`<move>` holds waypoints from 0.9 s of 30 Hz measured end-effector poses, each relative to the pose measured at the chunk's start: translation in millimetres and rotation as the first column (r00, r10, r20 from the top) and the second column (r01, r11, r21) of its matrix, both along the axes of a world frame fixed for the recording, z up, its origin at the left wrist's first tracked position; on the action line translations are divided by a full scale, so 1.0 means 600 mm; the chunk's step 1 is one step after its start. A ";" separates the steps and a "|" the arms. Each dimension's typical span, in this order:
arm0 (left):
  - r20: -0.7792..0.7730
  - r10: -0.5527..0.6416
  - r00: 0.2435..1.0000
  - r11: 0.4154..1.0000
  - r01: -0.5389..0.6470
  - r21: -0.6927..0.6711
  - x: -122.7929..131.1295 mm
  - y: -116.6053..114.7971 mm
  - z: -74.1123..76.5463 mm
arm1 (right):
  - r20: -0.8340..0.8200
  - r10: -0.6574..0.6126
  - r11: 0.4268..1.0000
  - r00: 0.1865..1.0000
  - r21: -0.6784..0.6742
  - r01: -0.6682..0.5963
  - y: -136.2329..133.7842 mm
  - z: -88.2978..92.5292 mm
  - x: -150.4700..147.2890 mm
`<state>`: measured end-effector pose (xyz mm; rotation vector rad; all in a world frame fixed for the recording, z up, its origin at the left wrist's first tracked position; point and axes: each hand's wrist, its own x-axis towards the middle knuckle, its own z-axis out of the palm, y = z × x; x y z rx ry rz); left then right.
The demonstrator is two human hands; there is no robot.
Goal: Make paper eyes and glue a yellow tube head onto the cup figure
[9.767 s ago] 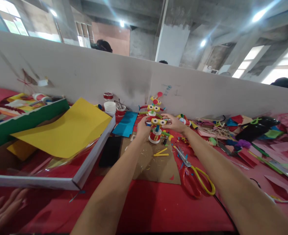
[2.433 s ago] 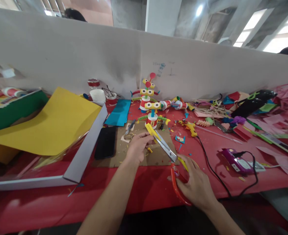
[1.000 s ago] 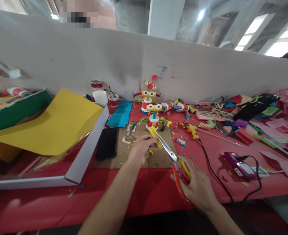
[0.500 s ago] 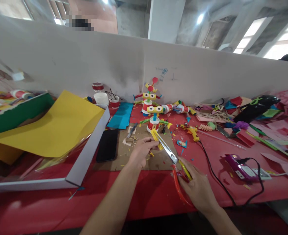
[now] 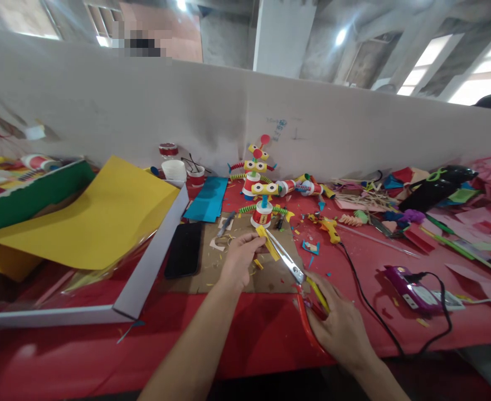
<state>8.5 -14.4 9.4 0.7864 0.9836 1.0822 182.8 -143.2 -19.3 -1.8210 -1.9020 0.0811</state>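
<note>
Between the thumb and fingers of my left hand (image 5: 242, 257) is a small strip of yellow paper (image 5: 272, 250). My right hand (image 5: 340, 320) grips a pair of scissors (image 5: 296, 274) with one red and one yellow handle. Their metal blades point up and left, lying along the right side of the strip; whether they touch it I cannot tell. Just beyond the strip stands a paper-cup figure (image 5: 262, 214) with a yellow eye piece and green coiled arms. Under my hands lies a brown cardboard sheet (image 5: 228, 281) with yellow scraps on it.
To the left are a black phone (image 5: 183, 250), blue paper (image 5: 207, 200) and a white-edged box (image 5: 145, 278) with yellow paper (image 5: 90, 217). On the right lie a yellow glue gun (image 5: 331, 229) with its cord and a purple power socket (image 5: 412, 289). A white partition (image 5: 145, 111) rises behind.
The yellow strip has turned slightly beside the blades, and the right hand with the scissors has shifted slightly down. Both hands keep their hold.
</note>
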 end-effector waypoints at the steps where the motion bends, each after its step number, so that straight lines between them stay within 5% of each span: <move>1: -0.002 0.001 1.000 1.000 -0.001 0.004 0.000 0.000 0.000 | 0.013 0.001 1.000 1.000 -0.003 -0.001 -0.001 0.001 0.000; 27: -0.037 -0.058 0.998 0.998 0.059 0.021 -0.001 -0.003 0.005 | -0.093 0.055 0.998 0.994 0.011 -0.055 0.010 0.007 -0.004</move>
